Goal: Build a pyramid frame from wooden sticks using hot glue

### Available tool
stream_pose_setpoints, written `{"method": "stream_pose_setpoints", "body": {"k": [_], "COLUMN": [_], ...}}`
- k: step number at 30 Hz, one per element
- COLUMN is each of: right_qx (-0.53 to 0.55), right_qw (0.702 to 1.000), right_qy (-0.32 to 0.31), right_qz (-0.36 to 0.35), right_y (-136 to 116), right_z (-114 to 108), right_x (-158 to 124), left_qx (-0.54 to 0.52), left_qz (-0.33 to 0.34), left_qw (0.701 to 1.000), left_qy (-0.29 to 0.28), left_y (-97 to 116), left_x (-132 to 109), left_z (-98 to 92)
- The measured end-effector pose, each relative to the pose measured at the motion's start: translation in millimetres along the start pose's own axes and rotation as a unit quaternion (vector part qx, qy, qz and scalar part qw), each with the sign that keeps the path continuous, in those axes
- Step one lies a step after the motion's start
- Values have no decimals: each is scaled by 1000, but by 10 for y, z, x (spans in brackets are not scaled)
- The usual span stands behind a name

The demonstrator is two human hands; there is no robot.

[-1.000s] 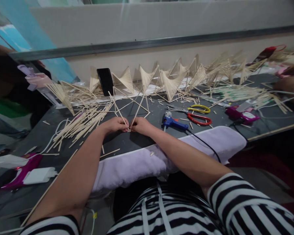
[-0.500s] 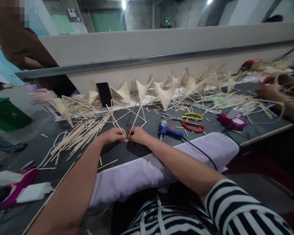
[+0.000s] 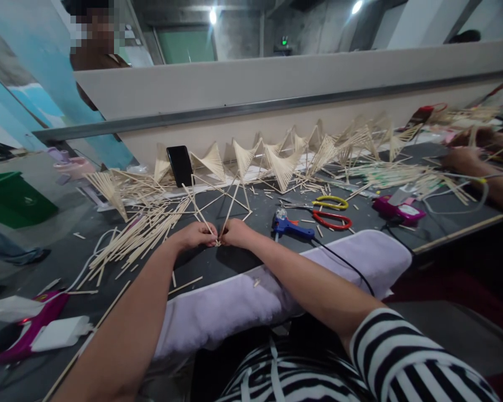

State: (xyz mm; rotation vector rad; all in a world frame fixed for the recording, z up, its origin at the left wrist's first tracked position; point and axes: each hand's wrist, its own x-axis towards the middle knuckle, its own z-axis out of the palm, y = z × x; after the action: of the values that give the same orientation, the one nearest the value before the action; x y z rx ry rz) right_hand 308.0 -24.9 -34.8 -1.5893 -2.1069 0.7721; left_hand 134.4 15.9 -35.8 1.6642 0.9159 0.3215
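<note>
A frame of thin wooden sticks (image 3: 236, 196) stands on the dark table in front of me, its slanting sticks meeting at a near corner. My left hand (image 3: 199, 235) pinches the stick on the left of that corner. On the other side, my right hand (image 3: 235, 232) has its fingers closed on the right-hand stick. Both hands are almost touching, low over the table. To the right of them lies a blue glue gun (image 3: 292, 226) with a black cord. Scissors with a yellow and a red handle (image 3: 332, 219) rest just behind it.
Loose sticks (image 3: 146, 234) are heaped on the left. Finished-looking twisted stick shapes (image 3: 283, 162) line the back beside a black phone (image 3: 180, 165). A lilac cloth (image 3: 230, 304) covers the near edge. Magenta power strips (image 3: 398, 211) sit at both sides. A co-worker's hands (image 3: 465, 159) are at far right.
My hands stay at the same corner of the stick frame with hardly any movement. The view has shifted slightly, and the person behind the partition has moved to the right.
</note>
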Motion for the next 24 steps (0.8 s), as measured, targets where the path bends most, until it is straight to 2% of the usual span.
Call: {"method": "stream_pose_setpoints", "body": {"k": [17, 24], "right_qx": [-24, -21], "right_qw": [1000, 1000], "right_qy": [0, 7], "right_qz": [5, -9], "right_y": [29, 46], "right_z": [20, 27], "right_x": [-13, -9], "left_qx": [-5, 0], "left_qz": [1, -5], "left_qw": [1000, 1000], "left_qy": [-21, -9], "left_y": [-43, 18], "left_x": [17, -11], "left_z": [-26, -2]}}
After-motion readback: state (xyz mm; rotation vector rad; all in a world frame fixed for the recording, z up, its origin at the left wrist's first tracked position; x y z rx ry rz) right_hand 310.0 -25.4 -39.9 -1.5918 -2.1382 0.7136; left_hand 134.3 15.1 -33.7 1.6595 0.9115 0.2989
